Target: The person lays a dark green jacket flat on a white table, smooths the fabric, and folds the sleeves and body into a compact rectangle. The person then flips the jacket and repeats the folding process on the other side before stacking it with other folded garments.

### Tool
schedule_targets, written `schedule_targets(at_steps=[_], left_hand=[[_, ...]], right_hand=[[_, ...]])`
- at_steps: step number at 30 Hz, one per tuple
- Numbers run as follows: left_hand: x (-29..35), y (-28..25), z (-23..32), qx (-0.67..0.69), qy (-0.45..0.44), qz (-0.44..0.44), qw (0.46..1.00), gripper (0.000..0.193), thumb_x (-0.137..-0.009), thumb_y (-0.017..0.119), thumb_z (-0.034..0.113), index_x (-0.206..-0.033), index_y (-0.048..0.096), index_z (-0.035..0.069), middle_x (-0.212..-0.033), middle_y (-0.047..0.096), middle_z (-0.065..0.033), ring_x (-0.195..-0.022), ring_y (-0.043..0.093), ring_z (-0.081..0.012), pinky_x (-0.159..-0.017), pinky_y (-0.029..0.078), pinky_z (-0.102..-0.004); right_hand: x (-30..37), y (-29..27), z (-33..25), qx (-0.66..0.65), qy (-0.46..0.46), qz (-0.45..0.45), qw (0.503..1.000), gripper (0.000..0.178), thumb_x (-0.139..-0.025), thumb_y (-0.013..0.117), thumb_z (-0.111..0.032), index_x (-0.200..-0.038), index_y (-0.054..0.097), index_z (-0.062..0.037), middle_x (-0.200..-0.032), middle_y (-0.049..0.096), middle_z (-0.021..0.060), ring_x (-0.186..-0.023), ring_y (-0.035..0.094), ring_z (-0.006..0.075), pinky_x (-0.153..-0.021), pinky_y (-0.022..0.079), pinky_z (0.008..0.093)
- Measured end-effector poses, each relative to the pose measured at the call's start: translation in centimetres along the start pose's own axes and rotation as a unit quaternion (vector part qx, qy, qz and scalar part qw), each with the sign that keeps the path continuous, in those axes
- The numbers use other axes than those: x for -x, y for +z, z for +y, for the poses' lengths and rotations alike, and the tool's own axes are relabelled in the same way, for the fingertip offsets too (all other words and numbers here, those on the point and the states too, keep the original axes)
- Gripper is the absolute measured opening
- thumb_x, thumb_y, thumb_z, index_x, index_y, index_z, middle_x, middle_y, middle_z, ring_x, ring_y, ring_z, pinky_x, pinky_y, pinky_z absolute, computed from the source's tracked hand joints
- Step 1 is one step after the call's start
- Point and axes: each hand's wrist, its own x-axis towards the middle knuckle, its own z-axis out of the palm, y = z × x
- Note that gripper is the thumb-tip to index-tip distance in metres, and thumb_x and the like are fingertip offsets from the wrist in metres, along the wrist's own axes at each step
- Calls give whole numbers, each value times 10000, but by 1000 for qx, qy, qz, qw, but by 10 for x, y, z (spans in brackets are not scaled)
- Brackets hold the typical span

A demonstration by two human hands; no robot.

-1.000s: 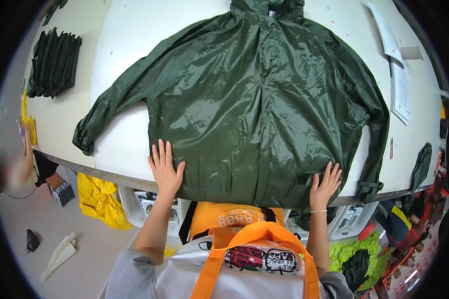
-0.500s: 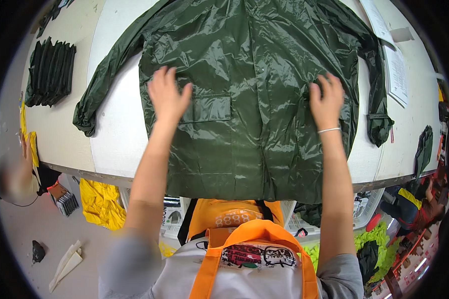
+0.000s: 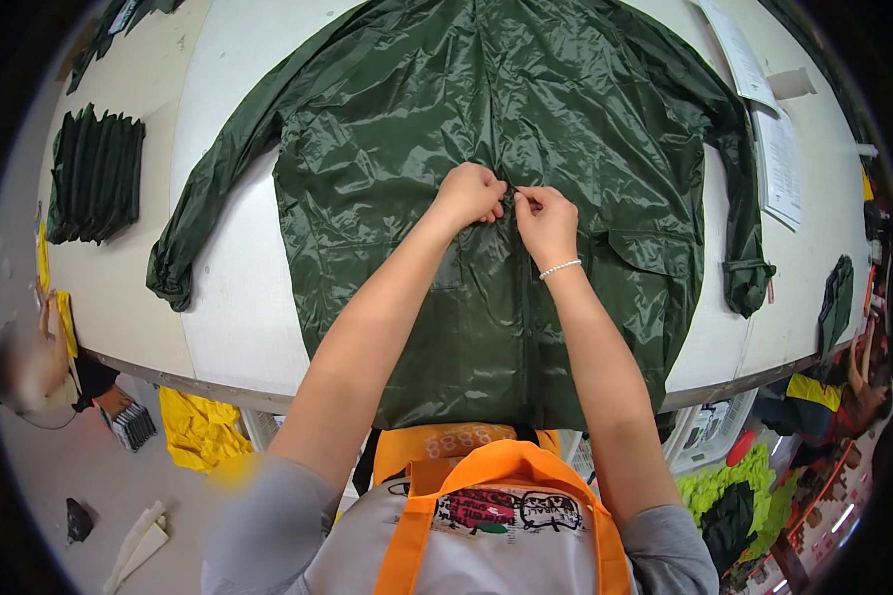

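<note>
A shiny dark green raincoat (image 3: 387, 178) lies front up on the table, its sleeves spread to both sides and its hem hanging over the near edge. At the middle of its front opening, my two hands almost meet. My left hand (image 3: 472, 193) is closed, gripping the front edge of the raincoat. Just right of it, my right hand (image 3: 547, 220) pinches the same front edge between thumb and forefinger. Whether a snap or zip sits between the fingertips is too small to tell. A pocket flap (image 3: 648, 251) lies to the right of my right wrist.
Folded dark green garments (image 3: 97, 177) stand stacked at the table's left. Printed sheets (image 3: 776, 164) lie at the right, beside a sleeve. Below the edge are yellow cloth (image 3: 200, 428), white crates (image 3: 709, 431) and lime-green material (image 3: 734, 491). Other people are at far left and far right.
Both hands have moved inward from the raincoat's sides to its centre front and closed on the edge there. The raincoat has shifted slightly towards me.
</note>
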Motion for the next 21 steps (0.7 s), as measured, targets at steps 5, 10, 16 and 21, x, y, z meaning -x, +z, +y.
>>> schedule_targets(at_steps=[5, 10, 16, 21], left_hand=[[-3, -3, -12, 132, 35, -69, 988, 202, -879, 538, 156, -748, 588, 11, -635, 621, -70, -488, 568, -114, -440, 421, -211], [-3, -1, -18, 172, 70, -52, 981, 223, -888, 483, 148, -720, 532, 9, -618, 597, -88, -475, 573, -137, -428, 440, -235], [-4, -1, -14, 212, 86, -56, 972, 271, -963, 375, 235, -830, 447, 10, -626, 611, -162, -467, 597, -209, -406, 467, -273], [15, 15, -16, 93, 142, 98, 981, 247, -915, 488, 227, -873, 498, -17, -655, 629, -162, -543, 627, -244, -505, 492, -345]], right_hand=[[-2, 5, -2, -80, 24, 2, 997, 155, -759, 689, -104, -848, 677, 23, -753, 637, 136, -603, 616, 229, -578, 488, 309], [1, 5, -5, -67, 50, -43, 996, 273, -715, 754, -143, -864, 656, 64, -762, 650, 113, -598, 591, 153, -568, 479, 279], [-4, 14, -1, -91, 123, -33, 988, 190, -765, 686, -99, -868, 636, 53, -748, 656, 117, -611, 603, 173, -571, 477, 296], [8, 15, -3, -38, 47, -10, 998, 211, -754, 678, -105, -922, 620, 10, -832, 621, 163, -717, 613, 289, -659, 485, 357]])
